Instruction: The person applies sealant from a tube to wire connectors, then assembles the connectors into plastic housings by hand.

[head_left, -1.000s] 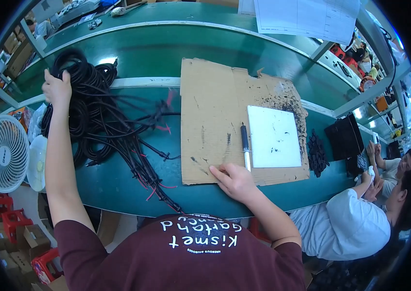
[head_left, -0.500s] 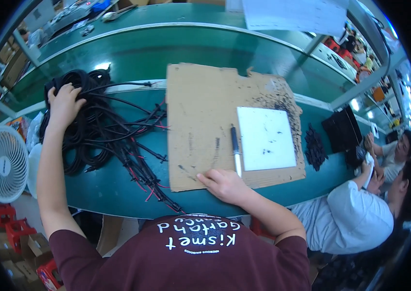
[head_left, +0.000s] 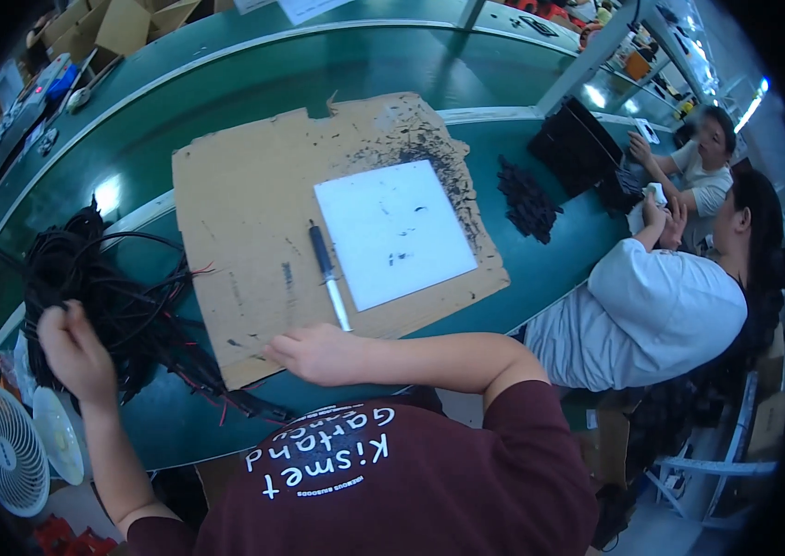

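Note:
A tangled heap of black cables (head_left: 77, 269) lies on the green bench at the left, with thin red wires at several ends. My left hand (head_left: 79, 357) is at its front edge, fingers pinched together against a black cable; the exact grip is blurred. Over the front edge of a worn brown cardboard sheet (head_left: 244, 269) rests my right hand (head_left: 318, 355), its fingers curled; what lies under them is hidden. On the cardboard are a white square board (head_left: 397, 236) with dark marks and, beside it, a slim tool (head_left: 326, 269) with a dark handle and pale shaft.
Small black pieces (head_left: 529, 199) are piled right of the cardboard, near a black bin (head_left: 576, 146). Two people (head_left: 656, 287) sit at the right, close to the bench. A white fan (head_left: 5, 449) stands at the lower left. Green ledges (head_left: 253, 83) run along the far side.
The view has turned right, so the bench appears shifted left and tilted. My left hand has come from atop the cable heap to its near side. A cable now stretches toward the upper left.

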A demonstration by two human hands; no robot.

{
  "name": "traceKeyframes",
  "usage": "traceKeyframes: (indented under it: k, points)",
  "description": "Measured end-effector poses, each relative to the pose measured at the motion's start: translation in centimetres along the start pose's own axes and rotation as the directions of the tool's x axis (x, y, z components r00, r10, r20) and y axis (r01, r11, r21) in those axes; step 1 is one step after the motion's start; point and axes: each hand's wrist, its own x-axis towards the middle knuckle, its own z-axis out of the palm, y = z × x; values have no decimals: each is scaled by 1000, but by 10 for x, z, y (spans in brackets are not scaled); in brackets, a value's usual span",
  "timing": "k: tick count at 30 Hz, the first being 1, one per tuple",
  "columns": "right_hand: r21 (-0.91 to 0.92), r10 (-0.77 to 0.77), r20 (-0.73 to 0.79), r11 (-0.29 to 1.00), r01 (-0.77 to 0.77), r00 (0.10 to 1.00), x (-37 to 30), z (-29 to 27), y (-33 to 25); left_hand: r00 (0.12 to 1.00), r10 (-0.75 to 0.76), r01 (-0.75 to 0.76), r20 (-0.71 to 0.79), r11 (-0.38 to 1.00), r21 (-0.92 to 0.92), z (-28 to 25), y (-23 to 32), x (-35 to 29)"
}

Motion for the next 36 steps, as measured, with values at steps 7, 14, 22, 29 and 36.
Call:
traceKeyframes:
  k: [7,14,22,29,36]
  points:
    - [290,144,0,947,-138,990,-3,-25,-18,849,328,-332,414,941,-64,39,52,-68]
    - [938,535,345,-167,-304,771,46,-34,3,759,494,-455,425,868,-197,32,57,-76]
    - [980,619,198,-111,-165,760,70,-56,31,662,275,-436,697,898,61,-11,83,-63]
    - [993,635,27,73,-95,772,27,-85,22,779,77,-365,623,862,350,-51,51,-26]
    - [976,787,67,75,-202,613,-3,-115,16,533,332,-321,778,930,-177,-59,105,-15]
